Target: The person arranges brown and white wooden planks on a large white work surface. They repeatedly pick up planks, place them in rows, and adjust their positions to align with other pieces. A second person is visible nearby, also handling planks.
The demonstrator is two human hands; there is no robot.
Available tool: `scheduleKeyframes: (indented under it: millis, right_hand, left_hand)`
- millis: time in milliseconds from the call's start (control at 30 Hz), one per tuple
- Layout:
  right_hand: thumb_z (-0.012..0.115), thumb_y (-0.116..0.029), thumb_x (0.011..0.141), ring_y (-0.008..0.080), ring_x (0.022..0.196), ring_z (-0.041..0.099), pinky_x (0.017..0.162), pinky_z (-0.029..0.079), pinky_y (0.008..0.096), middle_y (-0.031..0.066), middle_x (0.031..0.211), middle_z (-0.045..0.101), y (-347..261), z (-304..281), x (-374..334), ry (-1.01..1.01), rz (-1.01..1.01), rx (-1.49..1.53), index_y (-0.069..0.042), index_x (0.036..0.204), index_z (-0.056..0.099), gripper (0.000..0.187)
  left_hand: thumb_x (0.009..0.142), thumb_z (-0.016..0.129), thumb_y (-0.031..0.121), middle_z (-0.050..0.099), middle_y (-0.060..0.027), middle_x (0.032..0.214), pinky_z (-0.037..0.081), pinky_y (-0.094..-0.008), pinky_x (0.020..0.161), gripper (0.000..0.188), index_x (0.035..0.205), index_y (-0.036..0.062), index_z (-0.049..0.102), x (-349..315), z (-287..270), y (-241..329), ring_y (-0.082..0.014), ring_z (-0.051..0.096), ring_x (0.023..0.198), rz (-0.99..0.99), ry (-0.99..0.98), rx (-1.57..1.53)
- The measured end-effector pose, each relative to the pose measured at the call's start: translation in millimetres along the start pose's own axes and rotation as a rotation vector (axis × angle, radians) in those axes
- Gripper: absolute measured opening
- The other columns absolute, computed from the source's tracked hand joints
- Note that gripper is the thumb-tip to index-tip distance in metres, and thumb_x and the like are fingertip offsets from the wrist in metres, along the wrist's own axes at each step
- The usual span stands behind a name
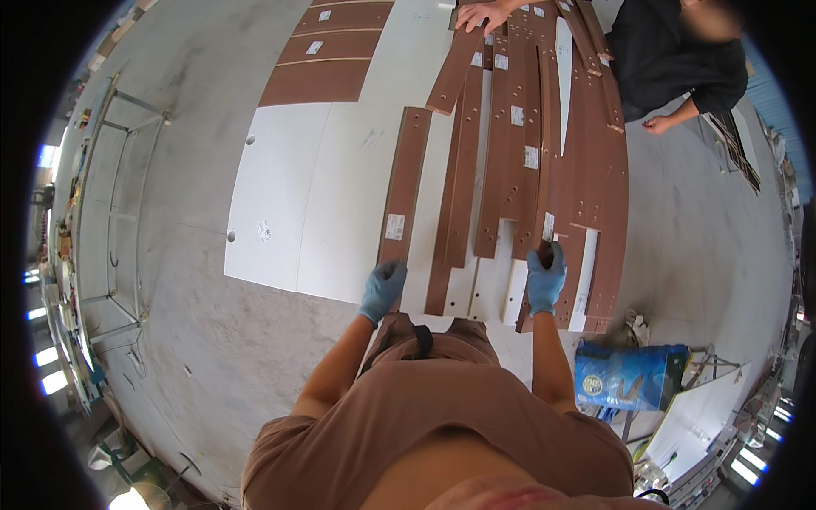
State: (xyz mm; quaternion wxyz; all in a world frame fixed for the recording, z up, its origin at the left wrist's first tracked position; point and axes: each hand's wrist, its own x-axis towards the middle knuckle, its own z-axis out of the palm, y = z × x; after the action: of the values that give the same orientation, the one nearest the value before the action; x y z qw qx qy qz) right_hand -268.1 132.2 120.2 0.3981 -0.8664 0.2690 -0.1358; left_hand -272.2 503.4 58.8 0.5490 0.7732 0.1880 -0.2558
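My left hand (383, 289), in a blue glove, is closed at the near end of a long brown board (403, 187) with a white label. The board lies on a white panel (340, 195). Further right, my right hand (546, 279), also gloved in blue, is closed around the near end of a narrow brown board (548, 183). The fingertips of both hands are partly hidden. Between my hands, several brown boards with drilled holes, such as one long strip (460, 195), lie lengthwise over white pieces.
At the far side a co-worker's bare hand (483, 15) rests on a slanted brown board (456, 75). Their dark sleeve (671, 59) is at the right. A metal rack frame (119, 217) stands left. Near right lies a blue plastic bag (629, 376). Wide brown panels (327, 76) lie far left.
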Motion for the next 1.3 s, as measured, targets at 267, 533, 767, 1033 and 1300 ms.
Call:
scheduleKeyframes:
  millis: [267,533,767,1033,1300]
  right_hand:
    - [0.083,-0.017,0.083,0.0295,0.109,0.066,0.098,0.054,0.0424,0.0154,0.119,0.07,-9.7,28.6,-93.6,0.063,0.145,0.073,0.0,0.135,0.066,0.057]
    - [0.082,-0.014,0.085,0.0267,0.111,0.065,0.1,0.053,0.0399,0.0146,0.124,0.069,-11.2,14.8,-121.7,-0.017,0.237,0.067,0.006,0.137,0.063,0.059]
    - [0.083,-0.016,0.08,0.0382,0.106,0.065,0.095,0.053,0.0478,0.0199,0.117,0.068,1.3,3.1,-132.9,0.023,0.131,-0.007,-0.002,0.131,0.065,0.056]
    - [0.086,-0.021,0.079,0.0406,0.122,0.057,0.105,0.048,0.0517,0.0205,0.127,0.065,16.9,10.0,-150.5,-0.048,0.061,-0.116,-0.007,0.141,0.059,0.069]
    - [0.085,-0.018,0.079,0.043,0.119,0.056,0.103,0.048,0.0529,0.02,0.127,0.065,0.8,23.6,-175.8,-0.03,-0.041,-0.176,-0.007,0.141,0.058,0.069]
  left_hand:
    - [0.098,0.067,0.035,0.069,-0.0224,0.131,0.051,-0.041,0.104,0.054,0.135,-0.0035,0.065,42.4,-73.1,38.0,-0.0336,0.065,0.121,0.422,0.303,0.319]
    - [0.088,0.076,0.048,0.043,-0.0251,0.158,0.038,-0.0489,0.119,0.095,0.157,-0.0052,0.035,106.2,-9.7,119.3,-0.0433,0.039,0.148,0.379,0.356,0.609]
    - [0.083,0.08,0.057,0.039,-0.0227,0.16,0.037,-0.0513,0.118,0.122,0.166,-0.0041,0.014,145.9,61.4,163.9,-0.0401,0.039,0.149,0.295,0.372,0.849]
    - [0.088,0.077,0.053,0.06,-0.0202,0.137,0.052,-0.0494,0.097,0.119,0.166,-0.0057,0.009,140.3,81.1,191.7,-0.0332,0.059,0.127,0.095,0.239,0.914]
    - [0.085,0.082,0.029,0.061,-0.0243,0.134,0.056,-0.0475,0.098,0.116,0.166,-0.0071,0.007,136.4,47.2,183.3,-0.0371,0.063,0.122,0.197,0.283,0.38]
